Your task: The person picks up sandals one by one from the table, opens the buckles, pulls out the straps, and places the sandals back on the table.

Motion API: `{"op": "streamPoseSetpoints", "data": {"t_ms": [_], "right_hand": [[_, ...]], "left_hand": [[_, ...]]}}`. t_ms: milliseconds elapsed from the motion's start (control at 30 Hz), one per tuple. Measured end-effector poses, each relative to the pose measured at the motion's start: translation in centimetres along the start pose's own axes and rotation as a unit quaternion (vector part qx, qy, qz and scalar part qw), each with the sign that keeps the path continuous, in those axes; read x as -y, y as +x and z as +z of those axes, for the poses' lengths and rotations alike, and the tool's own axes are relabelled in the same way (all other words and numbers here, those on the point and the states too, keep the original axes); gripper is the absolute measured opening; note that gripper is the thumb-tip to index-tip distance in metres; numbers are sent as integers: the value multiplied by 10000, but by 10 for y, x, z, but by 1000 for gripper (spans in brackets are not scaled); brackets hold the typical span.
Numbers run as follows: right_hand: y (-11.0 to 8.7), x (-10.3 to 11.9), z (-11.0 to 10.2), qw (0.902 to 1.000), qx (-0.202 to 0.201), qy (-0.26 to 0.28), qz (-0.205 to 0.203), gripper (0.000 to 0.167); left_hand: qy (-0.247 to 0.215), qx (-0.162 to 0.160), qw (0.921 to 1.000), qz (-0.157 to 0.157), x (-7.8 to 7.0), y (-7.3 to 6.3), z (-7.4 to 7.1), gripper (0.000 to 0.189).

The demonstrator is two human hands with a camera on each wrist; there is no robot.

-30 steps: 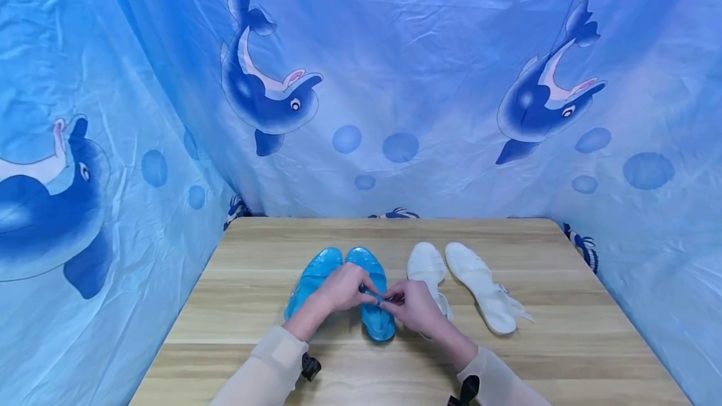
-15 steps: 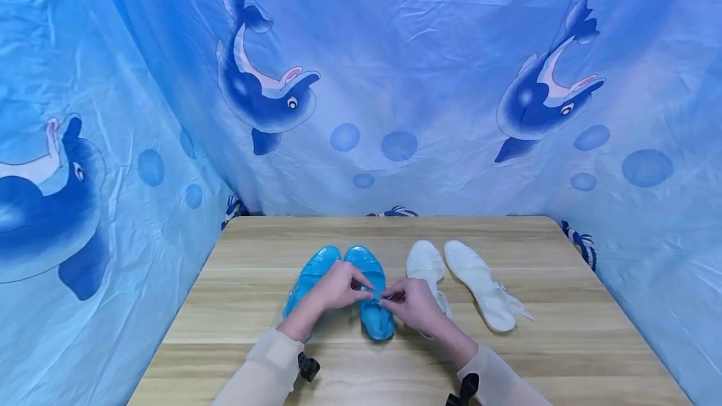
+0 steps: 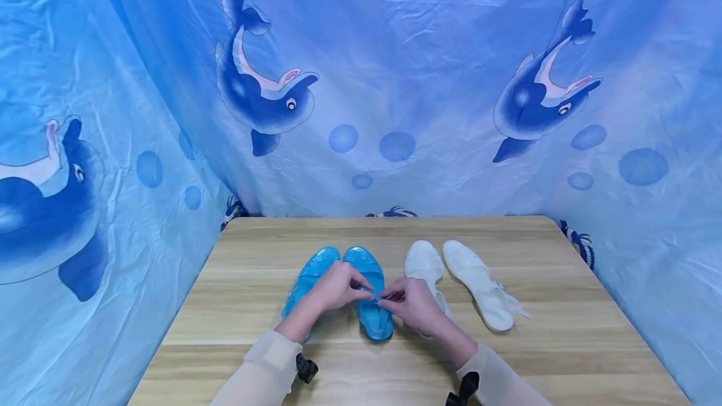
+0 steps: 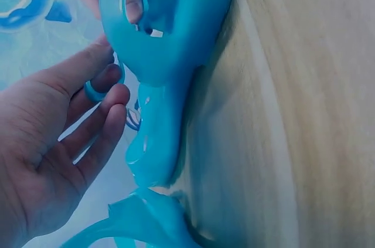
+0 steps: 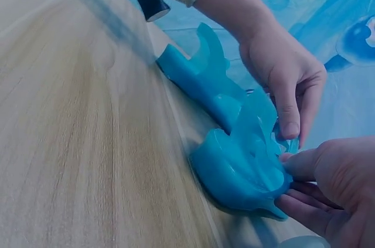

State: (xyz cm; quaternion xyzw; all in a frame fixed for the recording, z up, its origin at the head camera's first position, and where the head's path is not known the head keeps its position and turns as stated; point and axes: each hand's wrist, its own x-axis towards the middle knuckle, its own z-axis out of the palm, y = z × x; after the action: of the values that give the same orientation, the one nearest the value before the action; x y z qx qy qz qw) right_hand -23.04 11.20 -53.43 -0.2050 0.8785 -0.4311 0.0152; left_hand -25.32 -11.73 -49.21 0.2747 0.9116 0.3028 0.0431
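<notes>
Two blue jelly sandals lie side by side, toes away from me: the left one (image 3: 317, 263) and the right one (image 3: 376, 324). Over the right sandal, my left hand (image 3: 336, 287) pinches its thin ankle strap (image 4: 94, 92) between thumb and fingers, its other fingers loosely bent. From the other side my right hand (image 3: 414, 303) pinches the same sandal's strap near the buckle, fingertips close to the left hand's. In the right wrist view both hands meet beside the sandal's heel (image 5: 225, 172). The exact buckle fastening is hidden by the fingers.
A pair of white jelly sandals stands to the right: the nearer one (image 3: 424, 262) partly behind my right hand, the other (image 3: 479, 284) with its strap spread outward. The wooden table (image 3: 254, 306) is backed by a blue dolphin-print cloth (image 3: 366, 80).
My left fingertips have drawn slightly left from the right ones, then come a little nearer again. The right hand stays nearly in place. The sandals lie where they were.
</notes>
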Motion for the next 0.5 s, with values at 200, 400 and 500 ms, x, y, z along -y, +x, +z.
{"op": "streamPoseSetpoints", "data": {"t_ms": [200,400,500], "right_hand": [[0,-2,0,10000,-37,30,-84,13],[1,-3,-2,9999,-23,-29,-157,12],[2,-3,-3,9998,13,-70,-186,12]], "left_hand": [[-475,-122,9988,9,6,-4,4,13],[-800,-245,9964,-92,9,-5,7,13],[-858,-245,9959,-142,8,-6,7,13]]}}
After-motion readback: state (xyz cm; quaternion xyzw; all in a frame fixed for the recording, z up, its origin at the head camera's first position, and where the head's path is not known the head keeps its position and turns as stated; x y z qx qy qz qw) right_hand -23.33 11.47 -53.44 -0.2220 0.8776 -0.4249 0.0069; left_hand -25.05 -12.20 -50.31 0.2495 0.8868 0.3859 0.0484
